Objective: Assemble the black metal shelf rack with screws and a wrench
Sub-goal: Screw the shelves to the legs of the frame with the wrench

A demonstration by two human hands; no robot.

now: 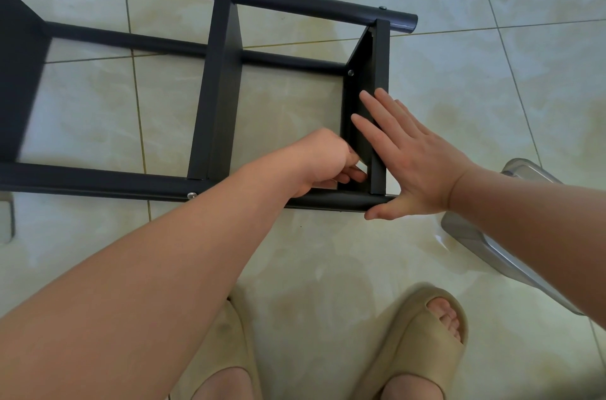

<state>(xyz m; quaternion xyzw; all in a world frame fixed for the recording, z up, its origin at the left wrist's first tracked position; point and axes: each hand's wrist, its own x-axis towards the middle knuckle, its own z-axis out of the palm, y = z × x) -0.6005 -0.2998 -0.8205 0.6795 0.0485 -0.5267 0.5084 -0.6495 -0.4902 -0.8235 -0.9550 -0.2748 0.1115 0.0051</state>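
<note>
The black metal shelf rack [216, 85] lies on its side on the tiled floor, round poles running left to right with flat shelves between them. My right hand [406, 150] lies flat, fingers spread, against the end shelf [377, 98] near the right pole ends. My left hand [323, 163] is curled inside the rack at the lower corner of that shelf, fingers pinched on something small that I cannot make out. Silver screw heads show at a lower pole joint [191, 195], on the shelf [350, 73] and along the top pole [382, 8]. No wrench is visible.
A clear plastic container [485, 235] lies on the floor under my right forearm. My feet in beige slippers [423, 344] stand close below the rack. A pale object [8, 219] sits at the left edge.
</note>
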